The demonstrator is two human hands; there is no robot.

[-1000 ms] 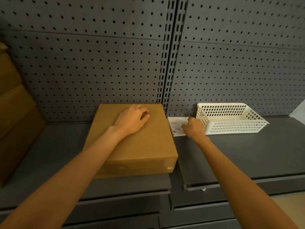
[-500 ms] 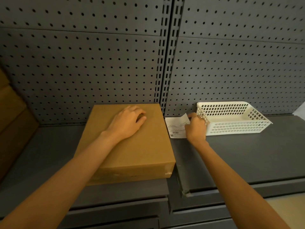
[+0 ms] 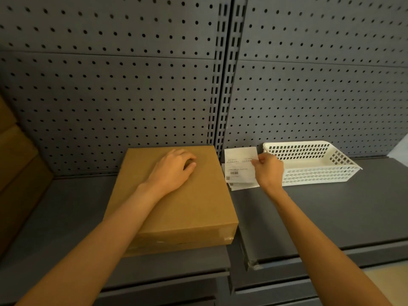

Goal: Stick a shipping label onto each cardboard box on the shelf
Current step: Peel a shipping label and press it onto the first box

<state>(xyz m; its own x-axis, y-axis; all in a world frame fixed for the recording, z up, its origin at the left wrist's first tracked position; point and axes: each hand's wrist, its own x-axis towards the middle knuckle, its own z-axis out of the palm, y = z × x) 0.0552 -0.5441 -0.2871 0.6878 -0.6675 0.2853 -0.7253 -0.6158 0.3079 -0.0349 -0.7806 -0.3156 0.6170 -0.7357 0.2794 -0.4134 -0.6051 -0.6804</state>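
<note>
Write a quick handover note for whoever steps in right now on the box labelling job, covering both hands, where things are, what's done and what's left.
Left hand: rests palm down on top of the cardboard box, holding nothing.
Right hand: pinches the top shipping label by its right edge, lifted off the label stack.
Layout: the box sits on the left shelf section; the stack lies on the shelf between the box and the white basket.
Done: one label picked up.
Left: no label shows on the box top yet, so stick this one on. More brown boxes show at the far left edge; whether they are labelled cannot be seen.
</note>
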